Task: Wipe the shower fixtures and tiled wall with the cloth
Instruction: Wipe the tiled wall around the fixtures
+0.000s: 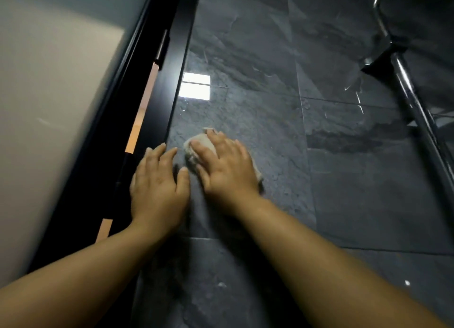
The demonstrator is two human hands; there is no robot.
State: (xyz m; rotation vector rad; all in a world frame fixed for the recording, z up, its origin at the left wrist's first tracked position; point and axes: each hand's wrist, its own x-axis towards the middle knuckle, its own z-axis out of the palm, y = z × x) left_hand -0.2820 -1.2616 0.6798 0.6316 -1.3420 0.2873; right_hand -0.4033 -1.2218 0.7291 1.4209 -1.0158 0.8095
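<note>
- Grey slate-look tiled wall (pixel 270 106) fills our view. The beige cloth (pixel 198 138) lies flat on it, near the black door frame (pixel 172 70).
- Our right hand (pixel 226 165) covers the cloth, fingers spread and fairly straight, pressing rather than gripping it.
- Our left hand (pixel 157 187) rests just beside it at the frame's edge, fingers spread, holding nothing.
- The chrome shower rail (pixel 417 101) stands well apart, up and right of the cloth. Our right hand is nearer, so we judge the next sweep runs that way.
</note>
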